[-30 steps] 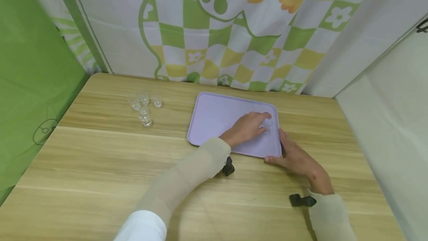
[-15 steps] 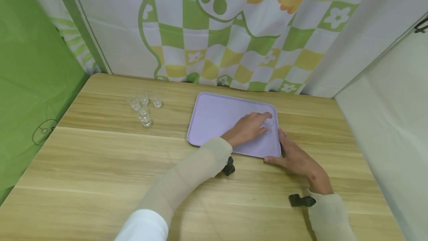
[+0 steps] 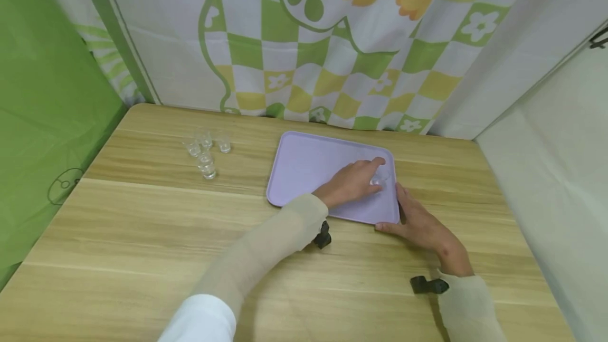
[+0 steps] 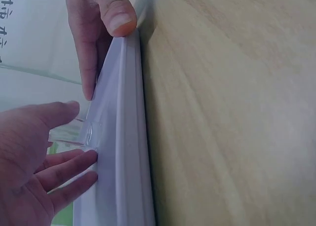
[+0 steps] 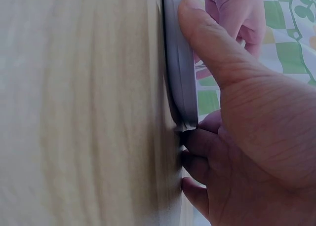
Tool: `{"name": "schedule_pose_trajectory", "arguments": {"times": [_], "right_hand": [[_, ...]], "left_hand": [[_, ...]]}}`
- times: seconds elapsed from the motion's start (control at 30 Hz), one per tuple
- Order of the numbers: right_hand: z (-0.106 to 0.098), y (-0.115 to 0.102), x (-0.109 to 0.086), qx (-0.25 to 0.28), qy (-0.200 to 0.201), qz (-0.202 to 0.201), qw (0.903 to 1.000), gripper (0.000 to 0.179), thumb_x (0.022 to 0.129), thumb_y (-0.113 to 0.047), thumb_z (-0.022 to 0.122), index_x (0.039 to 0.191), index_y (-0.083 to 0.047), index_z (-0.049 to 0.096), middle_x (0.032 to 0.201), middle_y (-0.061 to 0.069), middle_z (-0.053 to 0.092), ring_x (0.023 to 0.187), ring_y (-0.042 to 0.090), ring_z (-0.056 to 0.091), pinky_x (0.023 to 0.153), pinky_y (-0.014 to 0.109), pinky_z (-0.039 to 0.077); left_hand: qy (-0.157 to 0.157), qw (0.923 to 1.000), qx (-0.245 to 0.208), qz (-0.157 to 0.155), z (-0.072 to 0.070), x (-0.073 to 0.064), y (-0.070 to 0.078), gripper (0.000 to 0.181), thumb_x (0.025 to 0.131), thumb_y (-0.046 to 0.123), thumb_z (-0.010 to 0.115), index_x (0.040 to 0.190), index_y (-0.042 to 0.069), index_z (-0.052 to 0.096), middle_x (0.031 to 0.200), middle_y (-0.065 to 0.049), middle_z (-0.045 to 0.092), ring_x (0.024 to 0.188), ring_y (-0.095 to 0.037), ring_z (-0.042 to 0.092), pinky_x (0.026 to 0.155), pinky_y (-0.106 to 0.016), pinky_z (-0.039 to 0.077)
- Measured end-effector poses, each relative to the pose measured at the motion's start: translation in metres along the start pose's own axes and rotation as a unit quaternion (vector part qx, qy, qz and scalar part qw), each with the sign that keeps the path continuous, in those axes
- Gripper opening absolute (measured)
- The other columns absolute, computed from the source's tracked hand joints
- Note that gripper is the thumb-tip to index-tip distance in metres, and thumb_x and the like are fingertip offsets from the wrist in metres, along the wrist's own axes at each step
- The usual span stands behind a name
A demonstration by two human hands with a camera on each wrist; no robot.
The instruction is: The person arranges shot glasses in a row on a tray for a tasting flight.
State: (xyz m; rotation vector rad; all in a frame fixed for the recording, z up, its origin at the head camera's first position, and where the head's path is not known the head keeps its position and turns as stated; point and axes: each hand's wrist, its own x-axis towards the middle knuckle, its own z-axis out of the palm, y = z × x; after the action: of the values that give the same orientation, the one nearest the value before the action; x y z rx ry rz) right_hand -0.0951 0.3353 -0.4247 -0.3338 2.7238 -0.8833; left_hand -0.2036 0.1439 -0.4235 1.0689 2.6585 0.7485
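On the lilac tray (image 3: 309, 157), near its right end, stands a small clear shot glass (image 4: 81, 132). My left hand (image 3: 351, 181) reaches around this glass (image 3: 379, 178); its thumb and fingers are parted on either side, and the left wrist view shows a gap between thumb and glass. Meanwhile my right hand (image 3: 423, 223) holds the tray's near right corner. Its thumb lies along the front edge (image 5: 181, 63) and its fingers along the right side, some bent beneath the corner in the right wrist view.
Several more clear shot glasses (image 3: 208, 169) stand in a cluster at the back left of the wooden table (image 3: 190, 241). Behind the table hangs a checked green and yellow curtain (image 3: 328, 51). A pale wall (image 3: 546, 146) borders the right side.
The fingers of my left hand have spread wider around the shot glass, index finger and thumb moving apart. My right hand and the tray have stayed in place.
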Motion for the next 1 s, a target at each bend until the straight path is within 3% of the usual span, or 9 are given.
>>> {"name": "schedule_pose_trajectory", "arguments": {"times": [0.3, 0.47, 0.7, 1.0], "right_hand": [[0.000, 0.000, 0.000, 0.005, 0.002, -0.004, 1.0000, 0.117, 0.092, -0.046, 0.077, 0.164, -0.005, -0.005, 0.168, 0.027, 0.005, 0.150, 0.050, 0.012, 0.115, 0.070, 0.020], [0.000, 0.002, -0.001, 0.012, 0.007, -0.015, 0.9998, 0.117, 0.092, -0.043, 0.078, 0.164, -0.004, -0.005, 0.168, 0.027, 0.006, 0.150, 0.050, 0.014, 0.115, 0.070, 0.021], [0.001, 0.003, 0.000, 0.021, 0.006, -0.019, 0.9996, 0.117, 0.091, -0.042, 0.079, 0.164, -0.005, -0.005, 0.168, 0.026, 0.005, 0.151, 0.049, 0.011, 0.116, 0.070, 0.020], [0.002, 0.000, 0.002, 0.027, 0.009, -0.022, 0.9994, 0.118, 0.090, -0.041, 0.080, 0.165, -0.009, -0.006, 0.168, 0.027, 0.007, 0.150, 0.049, 0.013, 0.115, 0.070, 0.021]], "left_hand": [[0.008, 0.9999, -0.007, -0.013, -0.004, -0.009, -0.010, 0.073, 0.099, 0.046, 0.068, 0.158, 0.016, 0.037, 0.150, -0.009, 0.052, 0.133, -0.024, 0.053, 0.108, -0.038, 0.046], [0.019, 0.9990, -0.039, -0.011, -0.007, -0.017, -0.011, 0.072, 0.099, 0.045, 0.068, 0.157, 0.014, 0.038, 0.152, -0.009, 0.050, 0.135, -0.023, 0.051, 0.110, -0.037, 0.044], [0.054, 0.9976, -0.043, -0.009, -0.012, -0.029, -0.014, 0.071, 0.098, 0.045, 0.069, 0.155, 0.014, 0.041, 0.151, -0.008, 0.051, 0.133, -0.023, 0.053, 0.108, -0.039, 0.047], [0.085, 0.9949, -0.053, 0.003, -0.037, -0.067, -0.032, 0.062, 0.100, 0.034, 0.069, 0.153, 0.011, 0.045, 0.150, -0.006, 0.052, 0.132, -0.020, 0.053, 0.107, -0.034, 0.046]]}}
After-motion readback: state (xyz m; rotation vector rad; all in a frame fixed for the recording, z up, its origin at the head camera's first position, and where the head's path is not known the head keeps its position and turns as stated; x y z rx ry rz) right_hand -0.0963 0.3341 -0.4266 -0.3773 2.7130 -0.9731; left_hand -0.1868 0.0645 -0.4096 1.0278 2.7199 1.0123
